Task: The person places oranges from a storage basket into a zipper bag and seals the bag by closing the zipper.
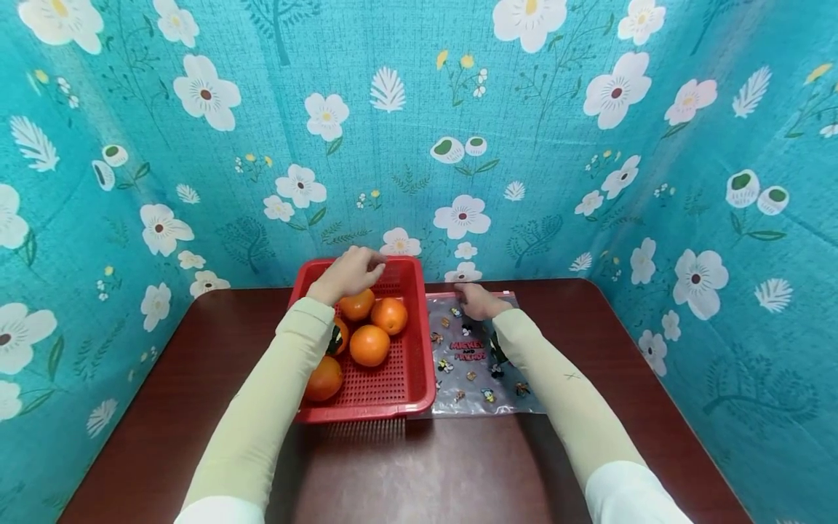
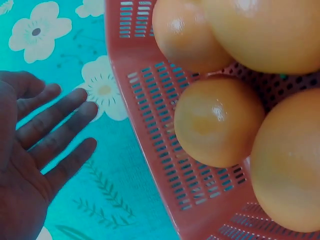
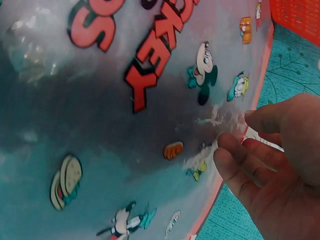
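My left hand (image 1: 354, 271) is over the far part of a red plastic basket (image 1: 420, 342). In the left wrist view its fingers (image 2: 60, 115) are spread and hold nothing. Several oranges (image 1: 369, 346) lie in the basket. A clear zip bag (image 1: 448, 393) with cartoon figures and red lettering lies flat to the right of the basket. At the bag's far, red-edged side is my right hand (image 1: 481, 301). Its thumb and fingers (image 3: 232, 165) are loosely bent with a gap between them, close to that edge; whether they touch the plastic I cannot tell.
The dark brown table (image 1: 419, 473) carries the basket and bag side by side near its far edge. A teal flowered cloth (image 1: 406, 167) hangs behind the table and along both sides.
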`<state>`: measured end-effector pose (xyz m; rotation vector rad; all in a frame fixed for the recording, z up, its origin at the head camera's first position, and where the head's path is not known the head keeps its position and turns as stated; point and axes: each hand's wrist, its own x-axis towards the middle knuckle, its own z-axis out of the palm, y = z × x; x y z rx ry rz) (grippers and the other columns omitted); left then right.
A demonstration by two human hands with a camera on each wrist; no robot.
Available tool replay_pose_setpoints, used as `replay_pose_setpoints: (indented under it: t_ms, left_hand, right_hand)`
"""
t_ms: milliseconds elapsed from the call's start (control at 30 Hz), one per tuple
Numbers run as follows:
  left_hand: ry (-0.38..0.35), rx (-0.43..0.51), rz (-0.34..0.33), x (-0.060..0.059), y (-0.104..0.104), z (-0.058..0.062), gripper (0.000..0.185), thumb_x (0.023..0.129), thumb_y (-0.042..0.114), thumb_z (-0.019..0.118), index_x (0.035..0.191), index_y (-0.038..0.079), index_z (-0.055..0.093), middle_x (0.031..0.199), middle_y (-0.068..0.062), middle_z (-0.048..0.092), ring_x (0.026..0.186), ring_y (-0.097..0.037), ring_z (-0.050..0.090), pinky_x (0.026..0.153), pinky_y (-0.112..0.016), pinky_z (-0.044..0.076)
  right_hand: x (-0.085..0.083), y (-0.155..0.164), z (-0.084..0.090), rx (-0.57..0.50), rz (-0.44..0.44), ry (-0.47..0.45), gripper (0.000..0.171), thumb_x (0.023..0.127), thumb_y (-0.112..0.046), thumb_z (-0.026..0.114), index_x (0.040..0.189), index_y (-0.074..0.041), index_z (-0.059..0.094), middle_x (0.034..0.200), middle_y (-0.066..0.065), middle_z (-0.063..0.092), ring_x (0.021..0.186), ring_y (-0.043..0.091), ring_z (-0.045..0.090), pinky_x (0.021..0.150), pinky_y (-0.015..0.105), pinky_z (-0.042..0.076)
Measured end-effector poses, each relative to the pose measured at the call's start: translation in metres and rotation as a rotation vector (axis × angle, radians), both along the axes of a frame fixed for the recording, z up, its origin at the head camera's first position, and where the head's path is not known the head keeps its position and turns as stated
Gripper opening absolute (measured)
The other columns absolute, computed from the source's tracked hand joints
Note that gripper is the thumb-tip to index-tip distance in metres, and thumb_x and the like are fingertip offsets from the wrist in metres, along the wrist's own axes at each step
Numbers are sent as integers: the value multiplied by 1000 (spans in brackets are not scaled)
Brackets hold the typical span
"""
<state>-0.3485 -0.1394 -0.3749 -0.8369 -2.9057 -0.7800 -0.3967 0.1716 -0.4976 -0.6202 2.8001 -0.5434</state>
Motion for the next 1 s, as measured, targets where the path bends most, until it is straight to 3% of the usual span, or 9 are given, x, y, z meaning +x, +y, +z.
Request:
replay_pose_setpoints:
  t_ms: [167, 367, 467, 533, 600, 733, 833, 933, 1000]
  left_hand:
    - [10, 20, -13, 3, 9, 1, 34, 105, 18, 53, 133, 4, 66, 104, -12, 73, 77, -19, 60, 77, -35, 51]
    - [0, 35, -33, 8, 15, 1, 35, 105, 19, 52, 137, 5, 62, 71, -5, 62, 57, -18, 53, 62, -32, 49]
    - [-1, 35, -39, 9, 18, -1, 38, 105, 19, 53, 141, 6, 59, 67, -3, 60, 55, -17, 53, 59, -29, 49]
    - [-2, 38, -44, 10, 20, -2, 40, 105, 20, 53, 143, 7, 57, 74, -2, 66, 58, -16, 57, 62, -29, 51]
    - [5, 46, -53, 11, 22, -2, 39, 105, 20, 54, 142, 7, 58, 85, -3, 71, 64, -15, 61, 67, -29, 53]
    - [30, 92, -65, 11, 26, -3, 38, 104, 17, 54, 140, 7, 60, 96, -5, 74, 69, -14, 63, 72, -30, 55]
    - [40, 174, -74, 11, 30, -5, 37, 104, 15, 53, 140, 6, 60, 89, -7, 74, 65, -17, 60, 69, -30, 53]
    - [27, 279, -72, 12, 36, -7, 37, 105, 15, 53, 140, 6, 60, 95, -9, 74, 72, -20, 64, 72, -32, 54]
    - [8, 340, -63, 13, 40, -7, 36, 104, 15, 55, 138, 5, 61, 107, -12, 75, 85, -21, 69, 78, -34, 57]
  right_hand:
    - [-1, -1, -4, 74, -8, 36, 51, 100, 0, 51, 150, 9, 40, 144, 28, 52, 134, 38, 51, 111, 51, 44]
    - [0, 3, -4, 64, -31, 53, 48, 100, -1, 54, 145, 9, 47, 145, 29, 49, 137, 40, 46, 113, 51, 41]
    - [1, 5, -6, 26, -54, 38, 39, 99, -1, 54, 137, 9, 56, 135, 26, 54, 127, 36, 51, 109, 50, 45]
    - [2, 8, -7, -7, -71, 43, 32, 99, -3, 52, 127, 9, 63, 123, 22, 59, 113, 32, 56, 101, 47, 50]
    - [2, 11, -7, -47, -87, 59, 25, 101, -7, 49, 107, 8, 69, 100, 18, 62, 91, 29, 59, 84, 43, 54]
    - [6, 14, 2, -145, -143, 72, 47, 107, -25, 45, 66, -5, 57, 59, 5, 48, 53, 20, 46, 51, 34, 40]
    - [12, 12, 12, -200, -202, 79, 55, 108, -33, 44, 57, -14, 48, 51, 0, 41, 44, 15, 40, 43, 29, 34]
    - [17, 8, 22, -216, -234, 110, 53, 106, -25, 49, 54, -14, 46, 48, -1, 41, 41, 13, 40, 41, 27, 34]
    - [20, 4, 30, -192, -249, 126, 52, 102, -18, 55, 52, -14, 45, 46, -3, 40, 40, 11, 40, 41, 26, 34]
